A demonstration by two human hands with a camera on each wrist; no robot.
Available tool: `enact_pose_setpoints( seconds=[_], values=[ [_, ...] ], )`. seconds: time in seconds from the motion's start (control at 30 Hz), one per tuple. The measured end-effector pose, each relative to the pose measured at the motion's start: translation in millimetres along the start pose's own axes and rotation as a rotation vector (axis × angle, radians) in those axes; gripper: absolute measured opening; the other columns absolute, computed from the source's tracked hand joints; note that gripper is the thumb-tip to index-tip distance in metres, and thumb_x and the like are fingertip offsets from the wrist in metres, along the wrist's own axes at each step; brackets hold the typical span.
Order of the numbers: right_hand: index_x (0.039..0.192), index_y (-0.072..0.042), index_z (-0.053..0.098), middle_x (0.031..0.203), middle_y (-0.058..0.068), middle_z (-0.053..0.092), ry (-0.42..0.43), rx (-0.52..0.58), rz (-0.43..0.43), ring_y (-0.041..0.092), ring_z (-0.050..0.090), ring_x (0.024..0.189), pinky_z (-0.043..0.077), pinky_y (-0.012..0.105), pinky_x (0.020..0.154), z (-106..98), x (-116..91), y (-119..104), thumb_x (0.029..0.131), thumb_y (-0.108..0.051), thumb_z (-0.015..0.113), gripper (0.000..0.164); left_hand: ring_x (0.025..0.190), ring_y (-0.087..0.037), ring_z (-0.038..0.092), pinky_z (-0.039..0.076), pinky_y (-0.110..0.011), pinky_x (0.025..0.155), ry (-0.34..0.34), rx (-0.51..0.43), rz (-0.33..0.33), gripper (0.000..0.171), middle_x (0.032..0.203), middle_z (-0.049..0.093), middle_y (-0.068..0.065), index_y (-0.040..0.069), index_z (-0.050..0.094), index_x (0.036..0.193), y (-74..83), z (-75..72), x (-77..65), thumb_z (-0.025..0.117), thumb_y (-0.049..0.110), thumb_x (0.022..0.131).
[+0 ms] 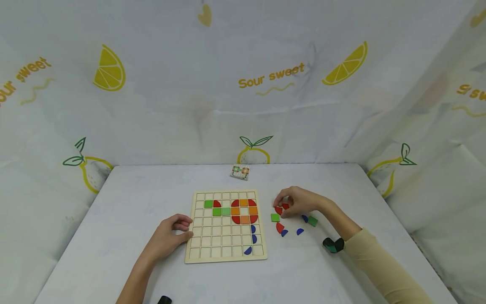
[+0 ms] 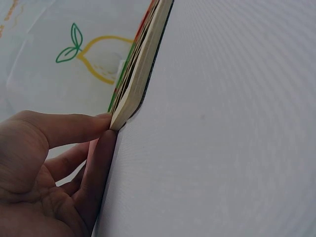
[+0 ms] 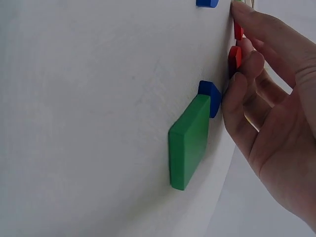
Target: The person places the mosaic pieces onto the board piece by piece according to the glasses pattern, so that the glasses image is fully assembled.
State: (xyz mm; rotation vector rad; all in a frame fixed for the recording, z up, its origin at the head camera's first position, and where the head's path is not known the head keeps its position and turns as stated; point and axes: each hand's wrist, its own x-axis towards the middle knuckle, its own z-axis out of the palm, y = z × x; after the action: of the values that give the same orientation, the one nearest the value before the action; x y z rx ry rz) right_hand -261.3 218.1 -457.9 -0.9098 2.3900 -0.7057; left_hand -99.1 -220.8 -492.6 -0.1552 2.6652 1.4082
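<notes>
A pale wooden grid board (image 1: 216, 253) lies on the table, with green, red, orange and blue tiles on it. At its left edge rests my left hand (image 1: 168, 236), fingers loosely bent; the thumb (image 2: 74, 129) touches the edge in the left wrist view. To the right of the board, my right hand (image 1: 300, 200) reaches down over red quarter-round tiles, thumb and index finger apart. One red tile (image 1: 279, 210) lies between those fingertips, and another red tile (image 3: 234, 61) is beside the fingers in the right wrist view. Whether a fingertip touches either is unclear.
Around the right hand lie a light green square (image 1: 275, 218), a darker green square (image 1: 312, 221), a red tile (image 1: 280, 228) and blue half-round tiles (image 1: 300, 232). A small pattern card (image 1: 240, 172) lies behind the board, near the printed curtain (image 1: 182, 126).
</notes>
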Motion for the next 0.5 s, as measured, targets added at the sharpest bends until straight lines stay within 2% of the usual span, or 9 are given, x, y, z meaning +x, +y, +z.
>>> enact_pose_setpoints(
  seconds=[0.3, 0.5],
  values=[
    [0.115, -0.018, 0.079, 0.102, -0.001, 0.069, 0.009, -0.002, -0.002, 0.012, 0.056, 0.074, 0.048, 0.021, 0.066, -1.6, -3.8, -2.3, 0.091, -0.022, 0.089, 0.026, 0.102, -0.012, 0.068, 0.051, -0.022, 0.089, 0.002, -0.001, 0.008, 0.035, 0.112, 0.074, -0.004, 0.009, 0.071, 0.124, 0.1, 0.2, -1.0, 0.082, 0.013, 0.092],
    [0.120, -0.014, 0.078, 0.107, -0.001, 0.073, 0.028, 0.003, -0.024, 0.012, 0.059, 0.076, 0.051, 0.022, 0.069, -7.2, -1.0, -11.1, 0.093, -0.022, 0.086, 0.030, 0.102, -0.012, 0.067, 0.052, -0.023, 0.088, 0.005, -0.002, -0.004, 0.035, 0.111, 0.074, -0.005, 0.008, 0.072, 0.125, 1.4, 0.8, -1.2, 0.082, 0.013, 0.092]
  ],
)
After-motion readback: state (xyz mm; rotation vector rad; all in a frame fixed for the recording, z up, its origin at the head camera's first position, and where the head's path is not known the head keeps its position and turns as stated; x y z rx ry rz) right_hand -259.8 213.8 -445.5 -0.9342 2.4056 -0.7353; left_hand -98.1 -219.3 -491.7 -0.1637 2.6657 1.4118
